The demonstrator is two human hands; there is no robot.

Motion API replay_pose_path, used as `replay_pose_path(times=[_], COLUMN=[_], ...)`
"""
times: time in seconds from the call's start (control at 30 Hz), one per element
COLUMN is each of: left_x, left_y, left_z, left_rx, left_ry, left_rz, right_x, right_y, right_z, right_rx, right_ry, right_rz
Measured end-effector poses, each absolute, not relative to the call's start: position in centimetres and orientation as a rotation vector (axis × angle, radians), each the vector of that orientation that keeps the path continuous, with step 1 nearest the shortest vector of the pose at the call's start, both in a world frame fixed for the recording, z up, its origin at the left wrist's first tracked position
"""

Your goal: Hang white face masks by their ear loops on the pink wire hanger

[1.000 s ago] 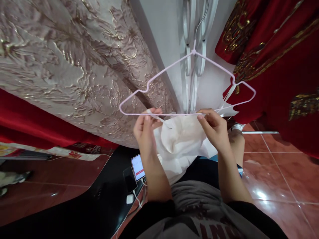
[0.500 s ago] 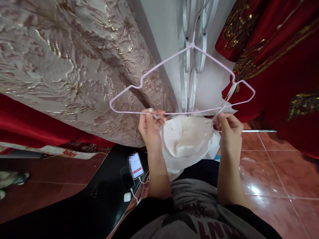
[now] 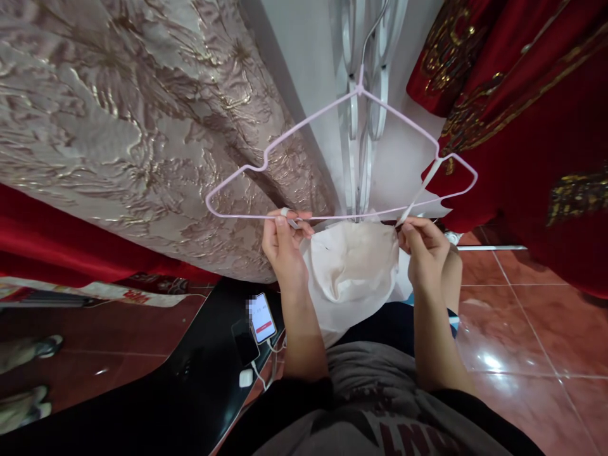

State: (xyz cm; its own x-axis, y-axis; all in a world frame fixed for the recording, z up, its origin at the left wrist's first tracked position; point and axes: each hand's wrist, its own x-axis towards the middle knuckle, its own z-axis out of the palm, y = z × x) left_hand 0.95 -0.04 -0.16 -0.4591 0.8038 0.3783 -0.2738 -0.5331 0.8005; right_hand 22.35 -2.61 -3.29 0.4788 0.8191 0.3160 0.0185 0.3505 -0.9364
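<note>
A pink hanger [image 3: 313, 117] hangs in front of me, its hook at the metal rack. Around its right notch loops a white strap [image 3: 418, 191] that runs down to a cream garment [image 3: 356, 256]. My right hand [image 3: 425, 247] pinches the garment's edge where the strap meets it. At the hanger's bottom bar, left of the middle, my left hand [image 3: 285, 240] is closed on another white strap [image 3: 285, 212], with its fingertips close to the garment's left edge. White cloth hangs behind and below the cream part.
Beige embossed fabric [image 3: 142, 126] hangs at the left and red gold-trimmed fabric [image 3: 513, 145] at the right. A black table [image 3: 199, 354] at the lower left bears a lit phone [image 3: 263, 318], a dark phone and a white charger. Someone's feet show at far left.
My right hand has moved slightly left with the garment's edge, and the strap there looks straighter. The hanger sits slightly further left. At far left the person's feet show more.
</note>
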Motion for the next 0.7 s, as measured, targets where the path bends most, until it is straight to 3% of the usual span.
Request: replay_pose_path(times=[0.33,0.53,0.7], left_x=[0.1,0.5,0.4], left_y=[-0.1,-0.3,-0.2], left_z=[-0.5,-0.4,-0.3], left_rx=[1.021,1.038,1.012], left_ry=[0.871,0.848,0.823], left_rz=[1.953,1.914,1.937], right_x=[26.3,30.2,33.7], right_y=[0.1,5.1,5.9], right_z=[2.4,1.5,1.5], right_rx=[-0.935,-0.783,-0.829], right_ry=[-1.169,-0.977,-0.974], right_rz=[0.195,-0.078,-0.111])
